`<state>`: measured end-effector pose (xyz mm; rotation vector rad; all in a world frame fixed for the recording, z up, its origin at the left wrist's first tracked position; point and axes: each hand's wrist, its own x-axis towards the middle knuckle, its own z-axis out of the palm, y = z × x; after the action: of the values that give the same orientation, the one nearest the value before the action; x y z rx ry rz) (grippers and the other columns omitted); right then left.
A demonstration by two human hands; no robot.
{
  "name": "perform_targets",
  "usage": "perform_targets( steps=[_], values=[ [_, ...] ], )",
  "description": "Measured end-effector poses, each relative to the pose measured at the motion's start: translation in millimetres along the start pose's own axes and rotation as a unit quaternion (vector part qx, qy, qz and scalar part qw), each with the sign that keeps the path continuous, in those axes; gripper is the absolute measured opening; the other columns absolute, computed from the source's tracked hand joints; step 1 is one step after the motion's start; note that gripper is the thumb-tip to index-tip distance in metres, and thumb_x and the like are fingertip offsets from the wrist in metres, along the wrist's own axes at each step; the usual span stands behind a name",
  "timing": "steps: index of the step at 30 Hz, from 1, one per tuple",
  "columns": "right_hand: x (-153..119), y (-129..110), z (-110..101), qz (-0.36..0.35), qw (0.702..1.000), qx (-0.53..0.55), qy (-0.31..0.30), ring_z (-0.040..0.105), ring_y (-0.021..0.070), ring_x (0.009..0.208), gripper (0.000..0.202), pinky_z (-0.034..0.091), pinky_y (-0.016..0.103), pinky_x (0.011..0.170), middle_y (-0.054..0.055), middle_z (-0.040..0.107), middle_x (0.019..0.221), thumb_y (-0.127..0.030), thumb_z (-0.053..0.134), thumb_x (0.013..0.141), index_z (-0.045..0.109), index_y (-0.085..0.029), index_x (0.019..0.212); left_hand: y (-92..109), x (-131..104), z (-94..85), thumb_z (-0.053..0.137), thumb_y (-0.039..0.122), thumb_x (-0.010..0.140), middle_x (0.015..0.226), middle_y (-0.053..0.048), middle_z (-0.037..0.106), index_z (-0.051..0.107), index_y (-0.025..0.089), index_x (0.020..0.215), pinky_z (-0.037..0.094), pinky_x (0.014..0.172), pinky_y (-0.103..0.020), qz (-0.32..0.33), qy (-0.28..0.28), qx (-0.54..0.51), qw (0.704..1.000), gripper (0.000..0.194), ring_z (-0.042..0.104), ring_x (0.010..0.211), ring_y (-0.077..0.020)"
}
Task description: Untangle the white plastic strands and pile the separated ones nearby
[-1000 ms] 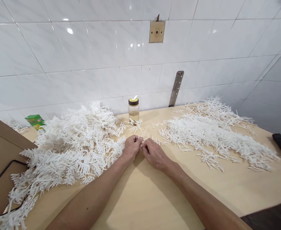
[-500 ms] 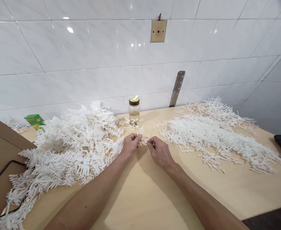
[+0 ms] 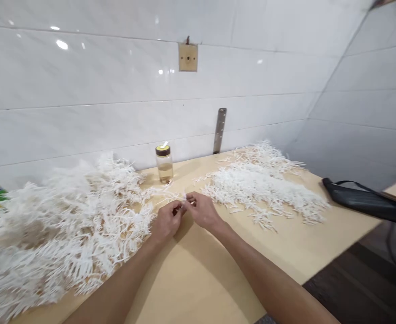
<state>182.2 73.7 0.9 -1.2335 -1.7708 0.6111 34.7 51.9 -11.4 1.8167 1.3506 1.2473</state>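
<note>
With our left hand [image 3: 166, 221] and right hand [image 3: 202, 210] both pinching one white bit [image 3: 184, 196] between left pile [image 3: 90, 234] and right pile [image 3: 258, 182], we judge the work unfinished, its finished share unclear.

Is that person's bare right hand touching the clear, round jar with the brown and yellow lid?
Apart. The head view shows pale tan tabletop and thin white strands between the bare right hand and the clear, round jar.
</note>
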Motion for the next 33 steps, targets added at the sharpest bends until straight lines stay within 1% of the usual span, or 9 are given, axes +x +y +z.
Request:
perform_targets(
  steps=[5, 9, 12, 14, 17, 21, 26, 28, 33],
  values=[
    [9.5, -9.6, -10.6, 0.004, 0.999, 0.013, -0.030, 0.059, 0.0117, 0.055, 0.016, 0.044, 0.021, 0.051, -0.003, 0.062, 0.060, -0.021, 0.058, 0.083, 0.059, -0.021, 0.066, 0.1, 1.4, -0.8, 0.059, 0.040, 0.084, 0.078, -0.001, 0.071, 0.073, 0.021, 0.088, 0.043, 0.064, -0.026, -0.025, -0.007, 0.014, 1.000, 0.024, 0.060, 0.068, -0.0172],
    [21.6, -9.2, -22.7, 0.059, 0.992, 0.102, -0.053, 0.056, 0.0089, 0.042, 0.014, 0.040, 0.019, 0.039, -0.005, 0.057, 0.059, -0.027, 0.058, 0.085, 0.058, -0.020, 0.073, -2.0, 2.0, 0.9, 0.062, 0.044, 0.080, 0.075, -0.003, 0.071, 0.073, 0.020, 0.092, 0.045, 0.059, -0.027, -0.044, -0.003, 0.034, 0.998, 0.029, 0.059, 0.062, -0.0166],
    [49.0, 4.5, -54.5, 0.086, 0.984, 0.148, -0.052, 0.059, 0.0117, 0.043, 0.013, 0.043, 0.022, 0.039, -0.002, 0.061, 0.062, -0.029, 0.062, 0.085, 0.061, -0.018, 0.078, -5.6, 2.7, 2.1, 0.061, 0.041, 0.080, 0.074, -0.002, 0.071, 0.073, 0.020, 0.090, 0.046, 0.059, -0.027, -0.045, -0.007, 0.040, 0.998, 0.026, 0.059, 0.061, -0.0165],
    [71.8, 19.0, -93.3, 0.092, 0.983, 0.155, 0.022, 0.061, 0.0129, 0.050, 0.014, 0.052, 0.026, 0.048, 0.002, 0.063, 0.065, -0.026, 0.063, 0.085, 0.062, -0.015, 0.077, -7.0, 2.8, 2.5, 0.061, 0.038, 0.079, 0.076, -0.003, 0.072, 0.073, 0.021, 0.088, 0.047, 0.061, -0.027, -0.048, -0.007, 0.042, 0.998, 0.023, 0.060, 0.064, -0.0170],
    [96.9, 45.2, -159.6, 0.046, 0.965, 0.122, 0.226, 0.067, 0.0175, 0.074, 0.017, 0.056, 0.033, 0.066, 0.012, 0.069, 0.084, -0.025, 0.054, 0.094, 0.063, -0.014, 0.084, -4.0, 2.6, 2.4, 0.061, 0.036, 0.078, 0.077, -0.003, 0.073, 0.073, 0.022, 0.084, 0.048, 0.065, -0.028, -0.050, -0.008, 0.039, 0.998, 0.020, 0.063, 0.068, -0.0180],
    [95.4, 78.8, -198.3, 0.077, 0.948, 0.093, 0.294, 0.066, 0.0248, 0.092, 0.019, 0.057, 0.038, 0.065, 0.019, 0.065, 0.107, -0.027, 0.049, 0.096, 0.062, -0.018, 0.107, 5.9, 2.4, 1.5, 0.061, 0.032, 0.076, 0.079, -0.004, 0.074, 0.074, 0.022, 0.079, 0.049, 0.068, -0.029, -0.057, -0.015, 0.024, 0.998, 0.016, 0.064, 0.072, -0.0190],
    [56.1, 87.6, -143.4, 0.077, 0.977, 0.059, 0.188, 0.067, 0.0234, 0.066, 0.023, 0.056, 0.038, 0.055, 0.014, 0.070, 0.084, -0.026, 0.065, 0.085, 0.066, -0.013, 0.104, 9.7, -1.2, 2.3, 0.059, 0.033, 0.079, 0.069, -0.002, 0.071, 0.076, 0.022, 0.081, 0.044, 0.059, -0.026, -0.063, -0.067, 0.015, 0.996, 0.021, 0.061, 0.064, -0.0176],
    [38.6, 75.3, -110.0, 0.045, 0.990, 0.032, 0.129, 0.069, 0.0242, 0.074, 0.017, 0.059, 0.043, 0.068, 0.010, 0.072, 0.085, -0.023, 0.070, 0.080, 0.069, -0.017, 0.096, 6.8, -2.1, 3.3, 0.059, 0.031, 0.079, 0.068, -0.002, 0.070, 0.077, 0.022, 0.083, 0.043, 0.057, -0.025, -0.050, -0.082, 0.000, 0.995, 0.021, 0.060, 0.062, -0.0170],
    [0.5, 36.9, -38.4, -0.252, 0.949, -0.169, -0.086, 0.052, 0.0276, 0.127, 0.038, 0.044, 0.049, 0.106, 0.014, 0.060, 0.133, -0.024, 0.061, 0.090, 0.060, -0.020, 0.127, -6.1, 0.1, 4.2, 0.057, 0.030, 0.080, 0.074, -0.003, 0.071, 0.073, 0.021, 0.091, 0.046, 0.060, -0.025, -0.060, 0.051, -0.004, 0.997, 0.022, 0.061, 0.063, -0.0159]
  ],
)
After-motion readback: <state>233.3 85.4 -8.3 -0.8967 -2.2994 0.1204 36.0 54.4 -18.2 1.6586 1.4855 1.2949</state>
